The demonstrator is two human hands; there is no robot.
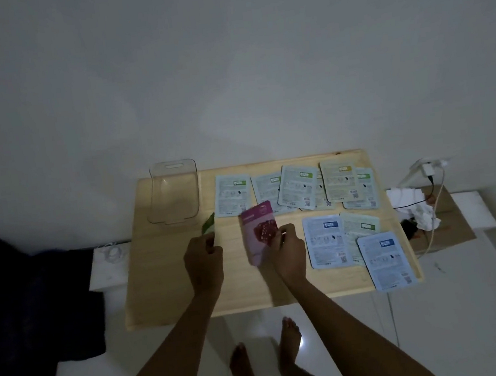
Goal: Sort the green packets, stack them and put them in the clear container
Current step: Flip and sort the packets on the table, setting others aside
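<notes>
My left hand (203,258) grips a green packet (209,225), held edge-on above the wooden table (171,283). My right hand (287,249) holds a pink packet (258,233) with a red fruit picture, lifted and tilted over the table's middle. An empty clear container (173,193) stands at the table's back left, just beyond the green packet. Several packets lie back-side up along the back: ones with green labels (231,194) (296,187) (361,188) and one with a yellow label (339,183). At the right front lie two blue-label packets (325,242) (386,260) and one more green-label packet (360,226).
A white wall rises behind the table. Crumpled white paper (419,214), cables and a plugged charger (427,169) sit on a brown board to the right. A dark cloth (20,291) lies at the left. My bare feet (266,362) stand on the white floor below the table's front edge.
</notes>
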